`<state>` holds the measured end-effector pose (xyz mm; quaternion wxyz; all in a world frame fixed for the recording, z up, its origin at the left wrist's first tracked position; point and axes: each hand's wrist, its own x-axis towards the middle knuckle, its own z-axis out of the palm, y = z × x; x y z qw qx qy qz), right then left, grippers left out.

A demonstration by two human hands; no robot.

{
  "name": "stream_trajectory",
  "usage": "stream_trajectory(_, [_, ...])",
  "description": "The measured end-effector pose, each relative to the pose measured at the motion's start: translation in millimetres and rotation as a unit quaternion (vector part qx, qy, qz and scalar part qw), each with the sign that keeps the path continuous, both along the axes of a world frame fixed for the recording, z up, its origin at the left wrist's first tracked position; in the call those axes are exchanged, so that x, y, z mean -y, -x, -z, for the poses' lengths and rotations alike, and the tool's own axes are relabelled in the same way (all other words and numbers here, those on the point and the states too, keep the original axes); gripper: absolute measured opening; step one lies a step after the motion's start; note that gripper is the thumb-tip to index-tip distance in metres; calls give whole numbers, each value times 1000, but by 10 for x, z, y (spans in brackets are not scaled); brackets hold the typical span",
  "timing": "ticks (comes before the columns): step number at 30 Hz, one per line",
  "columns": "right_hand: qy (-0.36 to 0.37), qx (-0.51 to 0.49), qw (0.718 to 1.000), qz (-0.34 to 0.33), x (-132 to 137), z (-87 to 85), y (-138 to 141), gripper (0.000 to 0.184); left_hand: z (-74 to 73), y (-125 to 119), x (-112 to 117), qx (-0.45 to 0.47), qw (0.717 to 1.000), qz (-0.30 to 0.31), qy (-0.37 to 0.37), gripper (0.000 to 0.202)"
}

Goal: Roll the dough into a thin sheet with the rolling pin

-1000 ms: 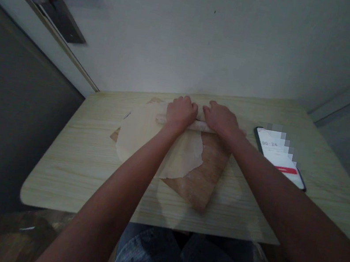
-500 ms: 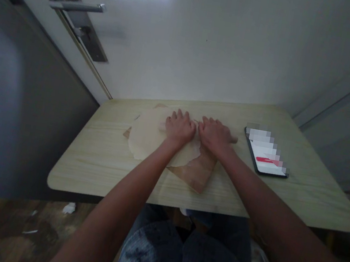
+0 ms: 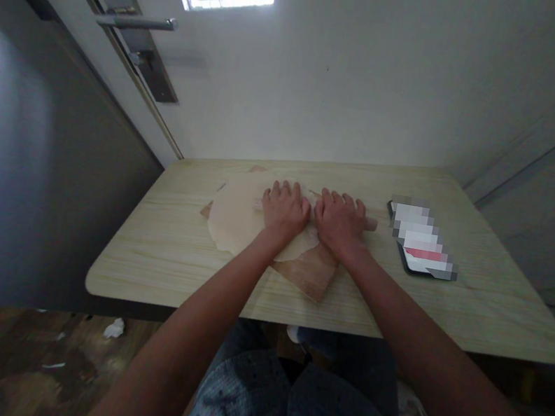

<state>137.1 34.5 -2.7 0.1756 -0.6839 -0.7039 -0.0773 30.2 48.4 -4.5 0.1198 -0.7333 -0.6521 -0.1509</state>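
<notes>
Dough (image 3: 232, 222) lies as a thin, ragged-edged sheet across a brown board (image 3: 305, 274) on the pale desk (image 3: 147, 250), leaving 3 of the board's corners peeking out. From where I stand, both hands rest side by side on a rolling pin (image 3: 371, 224) laid over the sheet: the left hand (image 3: 286, 211) with fingers extended and slightly spread, the right hand (image 3: 339, 220) likewise. The pin's 2 ends show beyond them. Near its right end lies a phone (image 3: 423, 255).
</notes>
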Motion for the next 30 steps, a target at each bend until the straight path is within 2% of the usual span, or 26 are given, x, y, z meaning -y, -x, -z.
stream_trajectory(6, [49, -2, 999, 11, -167, -49, -15, 42, -44, -29, -150, 23, 999, 3, 32, 43])
stream_trajectory(16, [125, -9, 992, 29, -516, -192, -57, 37, -148, -95, -484, 53, 994, -32, 86, 40])
stream_trajectory(22, [145, -29, 988, 37, -735, -177, -84, 38, -181, -117, -669, 55, 992, -31, 106, 42])
stream_trajectory(30, [113, -38, 993, 25, -1046, -49, -132, 42, -168, -127, -945, 54, 991, -17, 125, 44])
